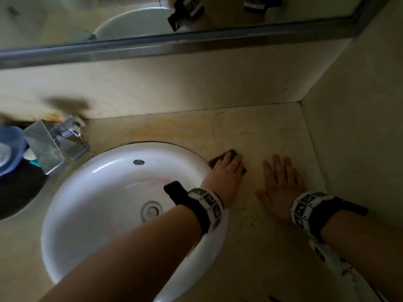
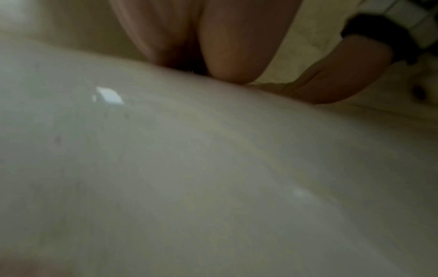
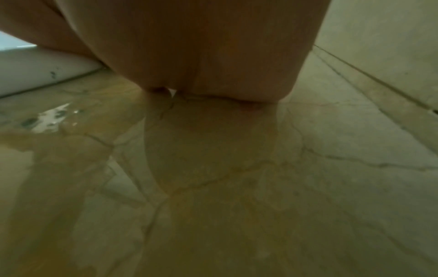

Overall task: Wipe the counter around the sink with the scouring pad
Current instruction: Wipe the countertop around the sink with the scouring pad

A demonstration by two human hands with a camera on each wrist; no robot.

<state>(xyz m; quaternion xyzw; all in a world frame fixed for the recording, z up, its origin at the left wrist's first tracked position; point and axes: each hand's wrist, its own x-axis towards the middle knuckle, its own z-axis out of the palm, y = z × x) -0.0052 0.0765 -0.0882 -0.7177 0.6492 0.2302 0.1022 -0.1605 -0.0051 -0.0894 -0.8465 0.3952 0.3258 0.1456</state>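
Observation:
A dark scouring pad [image 1: 214, 160] lies on the beige stone counter [image 1: 250, 131], just right of the white round sink [image 1: 72, 192]. My left hand [image 1: 229, 168] presses flat on the pad with fingers stretched forward, and only the pad's corners show. My right hand [image 1: 280, 177] rests palm down on the counter, a short gap to the right, fingers spread and holding nothing. The left wrist view is blurred and shows my left palm [image 2: 213, 37] above the sink rim [image 2: 166, 168]. In the right wrist view the right palm [image 3: 201, 46] sits on the wet, stained counter [image 3: 260, 168].
A square chrome tap [image 1: 56, 142] stands behind the sink at left, with a blue container [image 1: 11, 147] beside it. The back wall [image 1: 196, 88] and the side wall [image 1: 359, 127] meet in a corner at far right. A mirror frame [image 1: 174, 43] runs above.

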